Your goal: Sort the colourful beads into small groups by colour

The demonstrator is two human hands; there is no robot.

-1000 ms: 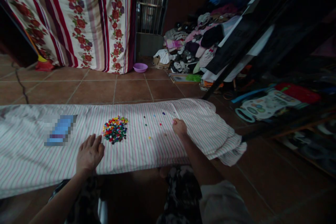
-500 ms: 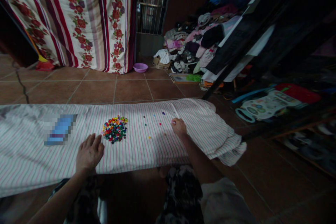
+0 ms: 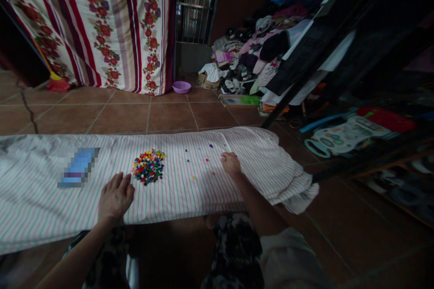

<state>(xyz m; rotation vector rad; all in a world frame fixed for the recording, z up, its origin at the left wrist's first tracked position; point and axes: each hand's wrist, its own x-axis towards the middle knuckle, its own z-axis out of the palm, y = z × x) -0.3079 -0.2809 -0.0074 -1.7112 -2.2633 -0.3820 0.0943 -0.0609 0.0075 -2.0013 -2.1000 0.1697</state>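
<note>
The left hand [image 3: 116, 195] lies loose beside the beads [image 3: 148, 167] on the worktop [image 3: 176, 203]; the right hand [image 3: 231, 164] curls, its hold unclear. White cloth [image 3: 213, 72] tops 1 carton [image 3: 206, 84].

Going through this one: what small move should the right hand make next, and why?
Probably a slight loosening and lift: the right hand is curled low at the cloth, beside pieces spaced apart from the pile. Whether it pinches a piece is too small to tell, so loosening gently seems safest.
</note>
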